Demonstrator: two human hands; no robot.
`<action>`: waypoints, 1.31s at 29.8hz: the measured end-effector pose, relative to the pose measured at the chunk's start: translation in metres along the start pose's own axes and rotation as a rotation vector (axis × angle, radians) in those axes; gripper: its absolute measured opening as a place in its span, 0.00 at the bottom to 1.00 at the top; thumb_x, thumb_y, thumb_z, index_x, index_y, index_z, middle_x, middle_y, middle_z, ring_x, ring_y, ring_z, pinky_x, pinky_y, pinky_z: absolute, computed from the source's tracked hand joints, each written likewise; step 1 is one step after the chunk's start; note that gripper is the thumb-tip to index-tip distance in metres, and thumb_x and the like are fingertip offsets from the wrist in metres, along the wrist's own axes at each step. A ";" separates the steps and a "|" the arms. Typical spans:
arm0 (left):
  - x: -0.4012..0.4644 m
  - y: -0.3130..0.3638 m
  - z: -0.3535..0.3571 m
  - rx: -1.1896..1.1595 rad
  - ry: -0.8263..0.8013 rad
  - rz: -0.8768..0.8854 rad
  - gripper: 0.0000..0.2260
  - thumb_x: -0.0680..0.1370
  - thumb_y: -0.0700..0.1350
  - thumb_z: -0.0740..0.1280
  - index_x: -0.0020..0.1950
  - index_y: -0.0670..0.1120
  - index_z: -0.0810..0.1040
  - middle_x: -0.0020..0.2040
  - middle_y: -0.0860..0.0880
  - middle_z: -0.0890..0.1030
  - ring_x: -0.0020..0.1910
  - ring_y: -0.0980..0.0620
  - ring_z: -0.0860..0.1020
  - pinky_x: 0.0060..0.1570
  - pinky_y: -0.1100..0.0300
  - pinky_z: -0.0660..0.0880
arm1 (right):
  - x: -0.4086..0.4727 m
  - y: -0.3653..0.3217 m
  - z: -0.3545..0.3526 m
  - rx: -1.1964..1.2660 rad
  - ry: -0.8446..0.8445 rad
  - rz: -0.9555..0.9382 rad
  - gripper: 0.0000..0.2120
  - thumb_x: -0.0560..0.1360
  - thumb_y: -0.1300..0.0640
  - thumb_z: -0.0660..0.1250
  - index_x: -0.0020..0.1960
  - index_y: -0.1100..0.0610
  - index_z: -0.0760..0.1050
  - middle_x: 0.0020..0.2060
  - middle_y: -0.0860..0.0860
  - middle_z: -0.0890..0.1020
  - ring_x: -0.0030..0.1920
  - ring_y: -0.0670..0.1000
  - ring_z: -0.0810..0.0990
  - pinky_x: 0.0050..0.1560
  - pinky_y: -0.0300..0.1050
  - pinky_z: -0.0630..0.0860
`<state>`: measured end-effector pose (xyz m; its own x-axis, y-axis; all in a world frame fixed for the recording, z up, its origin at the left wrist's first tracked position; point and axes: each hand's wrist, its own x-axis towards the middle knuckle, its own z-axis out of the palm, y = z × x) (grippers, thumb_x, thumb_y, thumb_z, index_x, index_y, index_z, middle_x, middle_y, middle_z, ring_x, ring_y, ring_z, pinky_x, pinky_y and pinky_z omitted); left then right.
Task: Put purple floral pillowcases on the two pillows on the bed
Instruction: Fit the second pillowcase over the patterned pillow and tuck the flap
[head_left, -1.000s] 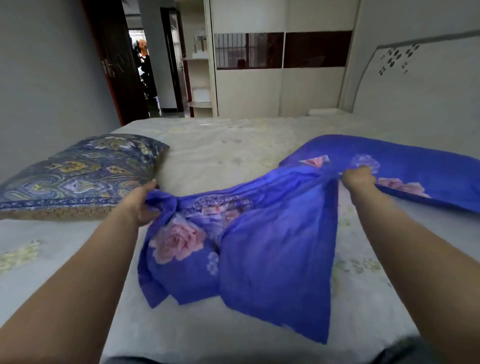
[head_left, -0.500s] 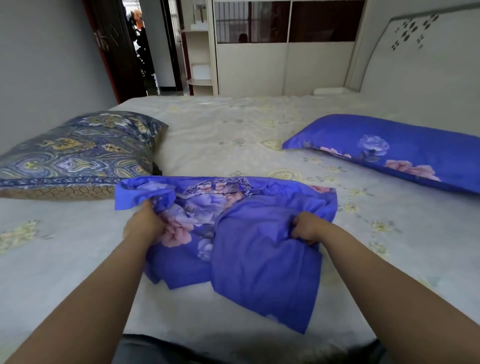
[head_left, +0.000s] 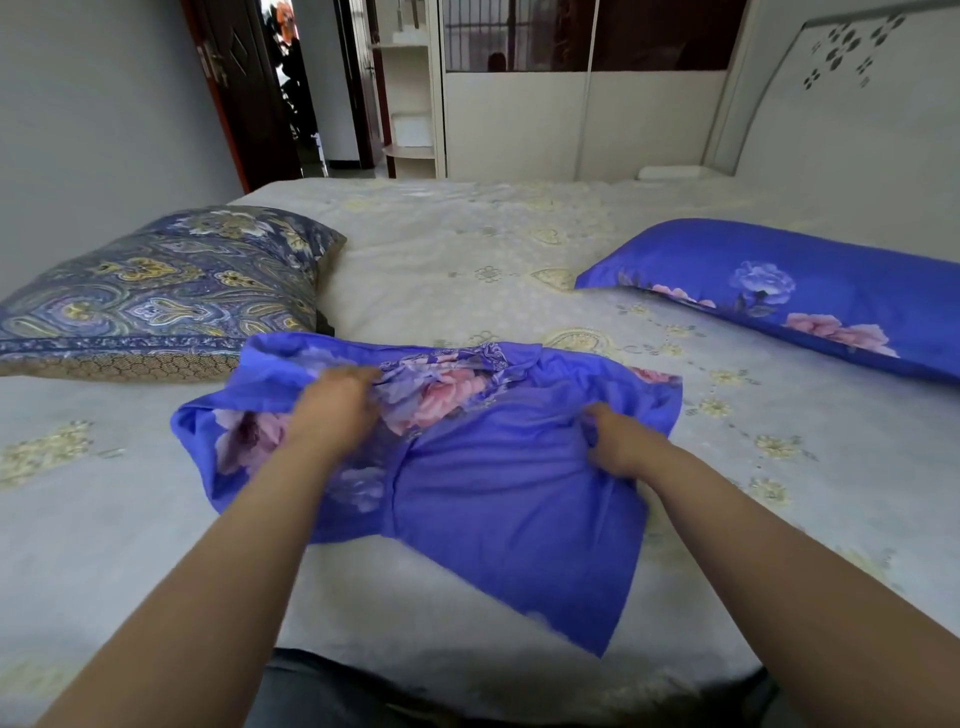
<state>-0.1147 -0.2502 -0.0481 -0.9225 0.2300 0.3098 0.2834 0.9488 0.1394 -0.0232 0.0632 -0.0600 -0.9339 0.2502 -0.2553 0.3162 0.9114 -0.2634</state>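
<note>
Here, left hand (head_left: 332, 410) and right hand (head_left: 621, 447) grip the pillowcase (head_left: 493, 483) on the pale bed (head_left: 467, 249), wardrobe (head_left: 576, 124) behind.

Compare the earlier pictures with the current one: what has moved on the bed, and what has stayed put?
The loose pillowcase was pulled away from the purple pillow toward the person and now lies bunched on the bed. The left hand and right hand still grip it, closer together. Both pillows, including the paisley pillow, stayed put.

Loose pillowcase (head_left: 498, 499): purple, pink roses. Right pillow (head_left: 810, 296): same purple floral. Left pillow (head_left: 156, 296): navy paisley with gold; bedsheet (head_left: 447, 244): pale grey, faint yellow motifs.
</note>
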 end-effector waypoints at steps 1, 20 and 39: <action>-0.004 0.014 0.008 -0.043 -0.104 0.068 0.14 0.76 0.50 0.64 0.61 0.49 0.76 0.60 0.44 0.78 0.58 0.42 0.75 0.55 0.52 0.73 | 0.000 0.003 -0.008 -0.051 0.109 0.056 0.26 0.76 0.59 0.57 0.73 0.52 0.57 0.63 0.57 0.74 0.59 0.59 0.76 0.57 0.50 0.73; -0.017 0.108 0.031 -0.084 -0.702 0.259 0.12 0.75 0.38 0.60 0.57 0.44 0.77 0.57 0.42 0.79 0.55 0.43 0.77 0.50 0.57 0.71 | 0.036 -0.005 0.049 -0.039 0.040 -0.250 0.16 0.81 0.46 0.53 0.65 0.45 0.71 0.65 0.49 0.71 0.66 0.55 0.67 0.65 0.53 0.63; 0.012 0.116 0.080 -0.497 -0.139 -0.268 0.08 0.77 0.43 0.61 0.53 0.42 0.76 0.51 0.40 0.81 0.52 0.43 0.78 0.50 0.54 0.72 | 0.021 0.004 0.085 0.139 0.335 -0.243 0.17 0.79 0.47 0.56 0.68 0.44 0.69 0.64 0.46 0.73 0.64 0.52 0.68 0.63 0.47 0.62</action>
<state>-0.1142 -0.1198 -0.1037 -0.9952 0.0536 0.0814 0.0931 0.7699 0.6314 -0.0274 0.0443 -0.1461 -0.9792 0.1473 0.1396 0.0789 0.9101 -0.4068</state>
